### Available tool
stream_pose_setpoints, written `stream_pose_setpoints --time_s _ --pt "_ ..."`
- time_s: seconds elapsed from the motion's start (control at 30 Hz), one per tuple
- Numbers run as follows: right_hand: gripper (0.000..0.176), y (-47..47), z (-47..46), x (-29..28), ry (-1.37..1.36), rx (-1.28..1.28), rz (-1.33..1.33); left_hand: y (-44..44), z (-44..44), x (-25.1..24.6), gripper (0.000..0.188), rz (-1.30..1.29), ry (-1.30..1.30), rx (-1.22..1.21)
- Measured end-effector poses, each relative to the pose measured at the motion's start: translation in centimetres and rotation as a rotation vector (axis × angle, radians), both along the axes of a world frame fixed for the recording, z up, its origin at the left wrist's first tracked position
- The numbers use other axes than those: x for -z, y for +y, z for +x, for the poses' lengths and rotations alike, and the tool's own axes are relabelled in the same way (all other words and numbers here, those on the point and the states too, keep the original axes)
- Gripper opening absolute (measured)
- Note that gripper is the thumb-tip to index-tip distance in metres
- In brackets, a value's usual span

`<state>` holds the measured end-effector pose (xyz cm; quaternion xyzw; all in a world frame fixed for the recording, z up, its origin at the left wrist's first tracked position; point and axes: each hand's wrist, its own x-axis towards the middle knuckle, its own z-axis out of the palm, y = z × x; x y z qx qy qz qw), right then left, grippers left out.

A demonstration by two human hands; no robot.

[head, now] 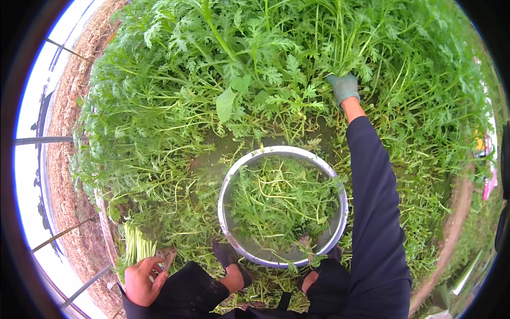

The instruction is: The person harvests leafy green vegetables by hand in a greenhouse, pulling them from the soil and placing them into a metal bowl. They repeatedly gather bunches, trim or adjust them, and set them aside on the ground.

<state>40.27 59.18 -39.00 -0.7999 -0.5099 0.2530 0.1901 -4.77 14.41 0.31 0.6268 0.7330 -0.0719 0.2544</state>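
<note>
My right hand [346, 89], in a grey-green work glove, is closed around the lower stems of a clump of leafy greens [344, 44] with lobed leaves. My bare left hand [144, 280] is at the lower left, fingers curled, beside a bundle of cut pale green stems [137, 243]. A small brownish piece [167, 257] shows by its fingertips; whether they grip it is unclear. Between my feet and the standing plants sits a round metal basin [224, 199], with loose greens and trimmings [279, 191] inside.
Dense greens stand ahead and to both sides. Trimmings litter the soil around the basin. My feet [231, 261] are close to its near rim. A board edge [105, 227], straw-covered ground [71, 119] and metal poles [48, 140] lie left; a dirt ridge [450, 239] runs along the right.
</note>
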Motion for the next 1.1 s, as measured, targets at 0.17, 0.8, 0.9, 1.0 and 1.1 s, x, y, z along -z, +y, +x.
stream_pose_setpoints --time_s 0.17,0.8,0.9,1.0,1.1 --pt "0.073 -0.9 -0.6 -3.7 -0.093 -0.356 -0.061 0.4 0.3 0.1 0.026 0.006 -0.001 0.0" --pt "0.058 -2.0 -7.0 -10.7 0.262 -0.069 -0.09 0.5 0.5 -0.1 0.026 -0.005 0.019 -0.005" --pt "0.065 -1.6 -6.7 -8.9 0.073 -0.131 0.001 0.3 0.4 -0.1 0.027 -0.003 0.022 -0.018" --pt "0.063 -1.8 -5.7 -8.6 0.175 -0.067 0.045 0.1 0.3 0.0 0.027 -0.006 0.024 -0.025" --pt "0.06 -2.6 -4.8 -9.6 0.136 -0.148 -0.151 0.0 0.3 0.1 0.027 0.003 0.019 -0.011"
